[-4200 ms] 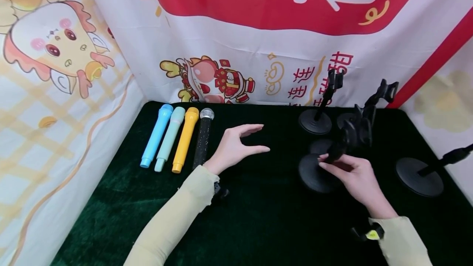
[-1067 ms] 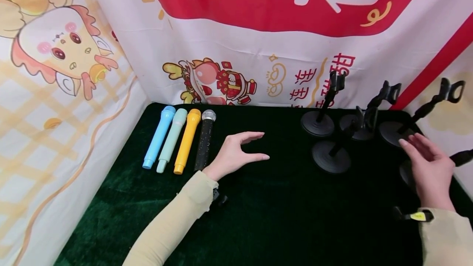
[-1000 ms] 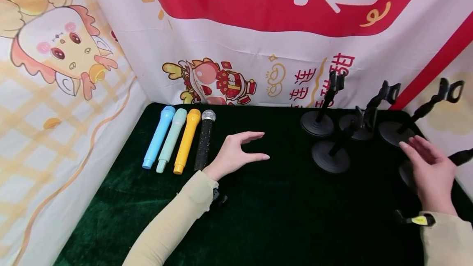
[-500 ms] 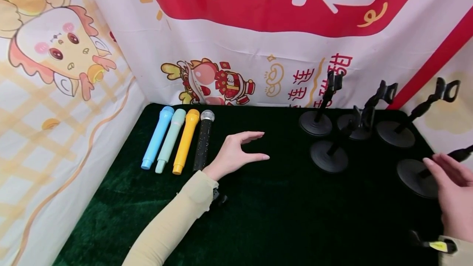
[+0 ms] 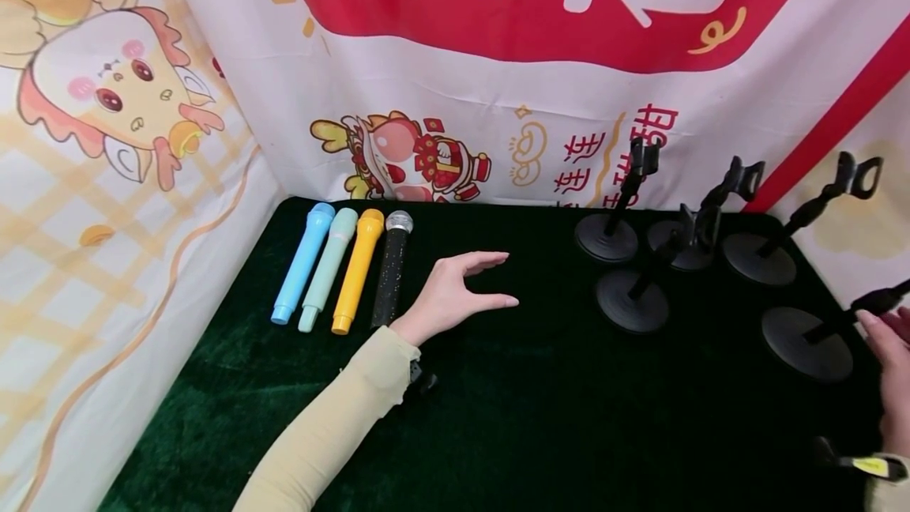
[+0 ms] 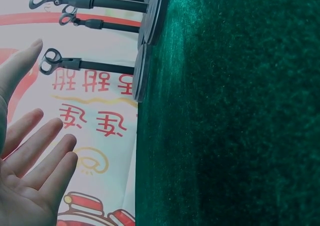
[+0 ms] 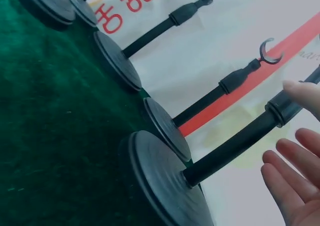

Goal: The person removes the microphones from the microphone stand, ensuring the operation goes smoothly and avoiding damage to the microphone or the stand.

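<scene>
My right hand is at the right edge of the head view, beside the upper pole of the front-right black microphone stand. In the right wrist view, the thumb lies near the collar of that stand's pole, with the other fingers spread loosely on its near side. My left hand holds nothing, thumb and fingers apart in a C shape over the green cloth, just right of a black microphone. Its spread fingers also show in the left wrist view.
Left of the black microphone lie a yellow microphone, a pale green microphone and a blue microphone. Several more stands, including a back-left stand and a back-right stand, stand upright on the green cloth. Printed curtains surround it.
Earlier my right hand held a microphone stand mid-table; that stand now stands at the back right, released. The hand has since moved right and nearer, to the front-right stand. My left hand stays nearly still.
</scene>
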`<state>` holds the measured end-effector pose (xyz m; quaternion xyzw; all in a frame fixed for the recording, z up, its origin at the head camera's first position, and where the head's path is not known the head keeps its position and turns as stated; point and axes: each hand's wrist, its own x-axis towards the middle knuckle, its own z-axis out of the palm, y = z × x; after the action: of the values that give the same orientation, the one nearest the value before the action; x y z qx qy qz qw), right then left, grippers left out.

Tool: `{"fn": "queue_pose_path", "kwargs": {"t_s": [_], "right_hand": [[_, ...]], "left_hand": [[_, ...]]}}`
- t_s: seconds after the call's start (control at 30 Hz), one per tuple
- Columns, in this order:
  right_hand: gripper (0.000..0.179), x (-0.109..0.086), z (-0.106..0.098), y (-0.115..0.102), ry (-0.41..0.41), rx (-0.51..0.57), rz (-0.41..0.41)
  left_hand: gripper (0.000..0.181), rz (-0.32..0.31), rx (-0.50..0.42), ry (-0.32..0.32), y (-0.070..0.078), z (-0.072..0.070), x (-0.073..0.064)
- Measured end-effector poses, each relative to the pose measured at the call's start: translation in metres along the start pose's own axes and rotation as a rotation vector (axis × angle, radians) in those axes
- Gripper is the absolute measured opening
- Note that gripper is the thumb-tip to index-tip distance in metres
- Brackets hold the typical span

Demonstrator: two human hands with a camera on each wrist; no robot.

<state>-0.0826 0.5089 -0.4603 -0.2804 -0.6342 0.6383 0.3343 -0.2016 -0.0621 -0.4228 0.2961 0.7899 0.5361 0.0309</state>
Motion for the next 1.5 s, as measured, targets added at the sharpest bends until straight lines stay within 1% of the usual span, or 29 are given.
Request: {"fn": "queue_pose_path", "kwargs": {"t_s": [0.1,0.13,0.2,0.33,0.4,0.47,0.53,0.6,0.7,0.87,0.97,1.1,1.2,1.27,1.4,1.5], "right_hand": [[0.040,-0.009,0.011,-0.012,-0.027,0.014,-0.068],[0.038,-0.012,0.016,-0.017,-0.028,0.026,-0.071],[0.036,-0.016,0.025,-0.024,-0.023,0.054,-0.040],[0.034,-0.019,0.034,-0.031,0.006,0.058,0.016],[0.031,-0.019,0.034,-0.031,0.010,0.070,0.034],[0.028,-0.018,0.034,-0.030,0.004,0.075,0.027],[0.026,-0.017,0.035,-0.030,-0.015,0.121,0.021],[0.024,-0.017,0.035,-0.029,-0.033,0.137,0.004],[0.022,-0.017,0.034,-0.027,-0.048,0.129,-0.021],[0.023,-0.019,0.032,-0.025,-0.064,0.096,-0.083],[0.024,-0.023,0.033,-0.028,-0.063,0.063,-0.096],[0.025,-0.028,0.037,-0.036,-0.099,-0.073,-0.120],[0.023,-0.033,0.042,-0.043,-0.152,-0.194,-0.166],[0.024,-0.037,0.045,-0.048,-0.203,-0.230,-0.189],[0.030,-0.046,0.052,-0.057,-0.324,-0.308,-0.263],[0.033,-0.053,0.058,-0.064,-0.358,-0.360,-0.308]], "left_hand": [[0.059,-0.004,0.000,-0.001,0.000,-0.001,0.000],[0.060,-0.004,-0.004,-0.001,-0.001,-0.001,0.000],[0.060,-0.005,-0.012,0.001,-0.001,-0.001,0.000],[0.060,-0.009,-0.028,0.003,-0.001,-0.001,-0.001],[0.059,-0.010,-0.030,0.003,0.000,-0.002,-0.001],[0.059,-0.010,-0.030,0.003,0.000,-0.002,-0.001],[0.059,-0.007,-0.028,0.006,0.000,-0.003,-0.001],[0.060,-0.008,-0.020,0.007,-0.001,-0.003,-0.001],[0.060,-0.013,-0.007,0.007,-0.001,-0.002,-0.002],[0.059,-0.007,-0.014,0.009,0.000,-0.002,-0.001],[0.059,-0.003,-0.014,0.016,0.000,-0.003,0.000],[0.060,-0.009,-0.008,0.020,0.001,-0.003,0.001],[0.060,-0.010,-0.010,0.020,0.002,-0.004,0.002],[0.061,-0.011,-0.011,0.022,0.003,-0.003,0.002],[0.063,-0.007,-0.010,0.029,0.003,-0.003,0.003],[0.062,0.000,-0.004,0.034,0.002,-0.003,0.004]]}}
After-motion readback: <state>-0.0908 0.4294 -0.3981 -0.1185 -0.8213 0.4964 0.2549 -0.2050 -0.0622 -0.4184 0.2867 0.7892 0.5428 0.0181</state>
